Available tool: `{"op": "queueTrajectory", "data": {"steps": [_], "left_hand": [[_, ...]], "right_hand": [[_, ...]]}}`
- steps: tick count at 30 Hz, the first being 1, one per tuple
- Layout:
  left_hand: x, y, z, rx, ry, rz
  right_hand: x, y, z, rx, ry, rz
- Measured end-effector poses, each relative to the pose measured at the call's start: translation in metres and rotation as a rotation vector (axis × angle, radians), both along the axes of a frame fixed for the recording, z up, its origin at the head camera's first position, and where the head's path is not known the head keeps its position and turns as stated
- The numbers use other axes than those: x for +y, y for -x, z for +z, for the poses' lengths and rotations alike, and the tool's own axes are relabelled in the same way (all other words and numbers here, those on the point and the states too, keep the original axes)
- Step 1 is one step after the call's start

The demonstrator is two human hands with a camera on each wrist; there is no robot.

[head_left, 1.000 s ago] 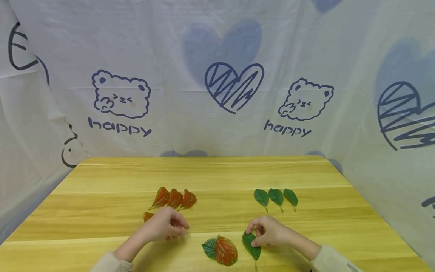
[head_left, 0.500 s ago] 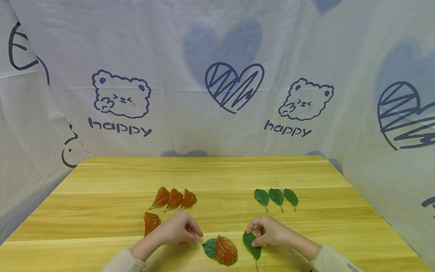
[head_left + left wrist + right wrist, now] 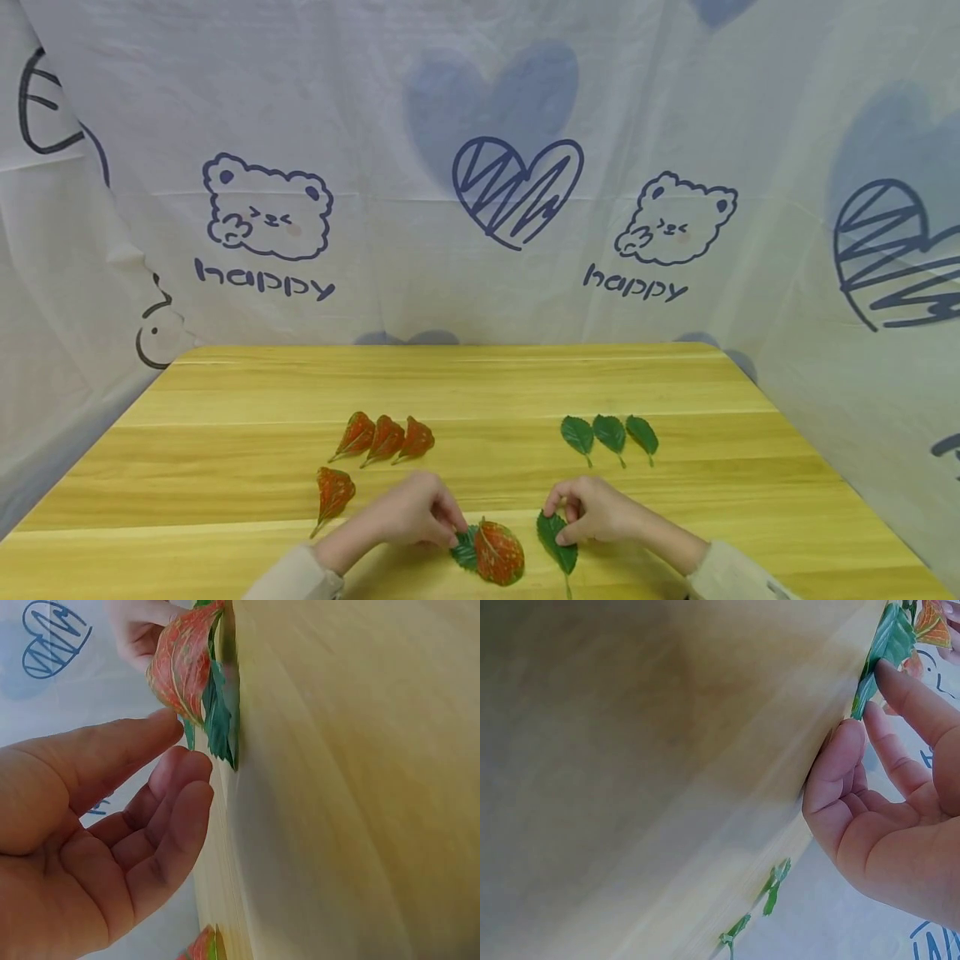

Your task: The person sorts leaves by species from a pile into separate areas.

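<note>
In the head view, my left hand [image 3: 422, 512] has its fingertips at the left edge of a green leaf [image 3: 465, 548], partly covered by a red leaf [image 3: 500, 553]. The left wrist view shows a gap between its thumb and curved fingers, just short of the leaves. My right hand [image 3: 595, 510] pinches another green leaf [image 3: 556, 540] by its upper part, stem pointing towards me. Seen from the right wrist, thumb and finger lie on either side of that leaf [image 3: 891, 637].
Behind my left hand, a single red leaf [image 3: 334, 493] lies on the wooden table [image 3: 225, 392]. Further back are a row of three red leaves [image 3: 386, 438] and, to the right, a row of three green leaves [image 3: 608, 435]. A printed white cloth [image 3: 390, 267] hangs behind.
My left hand has moved right, away from the single red leaf, which is now uncovered, to the edge of the partly covered green leaf. My right hand stays almost still, pinching its leaf.
</note>
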State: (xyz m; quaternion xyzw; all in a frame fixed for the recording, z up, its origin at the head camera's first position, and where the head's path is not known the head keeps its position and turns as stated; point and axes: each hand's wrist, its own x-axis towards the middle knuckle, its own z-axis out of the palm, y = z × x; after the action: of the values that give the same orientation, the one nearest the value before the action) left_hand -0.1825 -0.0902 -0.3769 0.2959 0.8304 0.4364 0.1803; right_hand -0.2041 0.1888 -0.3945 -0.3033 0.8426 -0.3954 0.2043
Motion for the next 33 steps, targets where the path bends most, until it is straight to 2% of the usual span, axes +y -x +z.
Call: {"op": "queueTrajectory", "data": {"steps": [12, 19, 23, 28, 33], "left_hand": [[0.013, 0.003, 0.0, 0.07, -0.015, -0.038], [0.024, 0.008, -0.002, 0.066, -0.033, -0.053], [0.029, 0.011, -0.002, 0.078, -0.039, -0.094], [0.033, 0.014, -0.002, 0.157, -0.014, -0.174], [0.037, 0.016, -0.002, 0.142, 0.023, -0.202]], "right_hand": [[0.0, 0.001, 0.001, -0.014, -0.01, -0.015], [0.0, 0.001, 0.002, -0.008, -0.012, -0.013], [0.0, 0.001, 0.001, 0.003, -0.014, -0.011], [0.0, 0.001, 0.0, 0.016, -0.021, -0.011], [0.0, 0.0, 0.001, 0.017, -0.018, -0.009]]}}
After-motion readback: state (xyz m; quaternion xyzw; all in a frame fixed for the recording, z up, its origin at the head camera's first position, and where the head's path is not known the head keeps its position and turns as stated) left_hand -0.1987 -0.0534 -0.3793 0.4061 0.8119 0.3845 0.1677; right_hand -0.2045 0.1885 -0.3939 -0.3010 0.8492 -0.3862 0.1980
